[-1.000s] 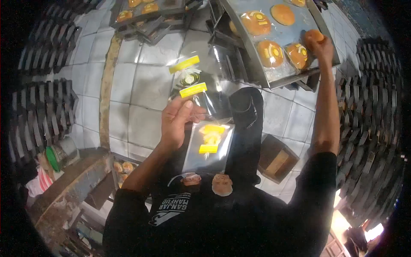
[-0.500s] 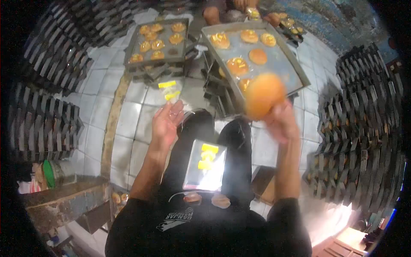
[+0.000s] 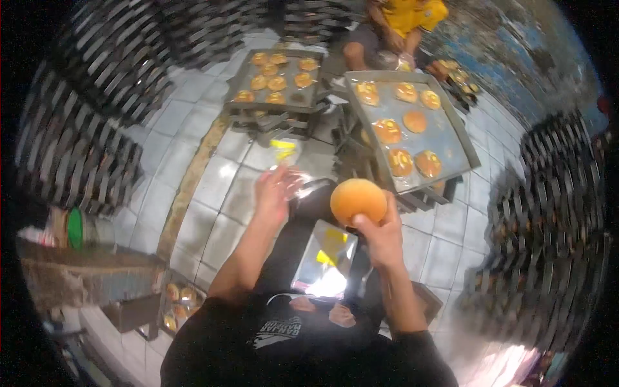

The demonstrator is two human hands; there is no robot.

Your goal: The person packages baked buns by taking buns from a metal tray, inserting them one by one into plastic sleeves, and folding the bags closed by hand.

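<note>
A round golden bun [image 3: 358, 201] is gripped in my right hand [image 3: 383, 238], thumb on its near side, above my right knee. My left hand [image 3: 273, 192] has its fingers closed on a clear plastic bag [image 3: 284, 152] with yellow print, which sticks out past the fingertips. Bun and bag are apart. Across my lap lies a pile of flat clear bags [image 3: 325, 255] with yellow print, shining with glare. Ahead on the right, a metal tray [image 3: 472, 155] carries several buns in clear wrapping and a bare-looking bun [image 3: 414, 121].
A second tray [image 3: 284, 106] of wrapped buns stands ahead on the left. Beyond, a person in a yellow shirt [image 3: 412, 18] sits by more buns [image 3: 459, 80]. Tall stacks of dark trays [image 3: 541, 238] line the sides. Another tray of buns [image 3: 182, 303] lies behind my left elbow.
My right hand has brought the bun from over the right tray's near edge back toward my lap, nearer my left hand. The left hand still holds the bag. My view has shifted.
</note>
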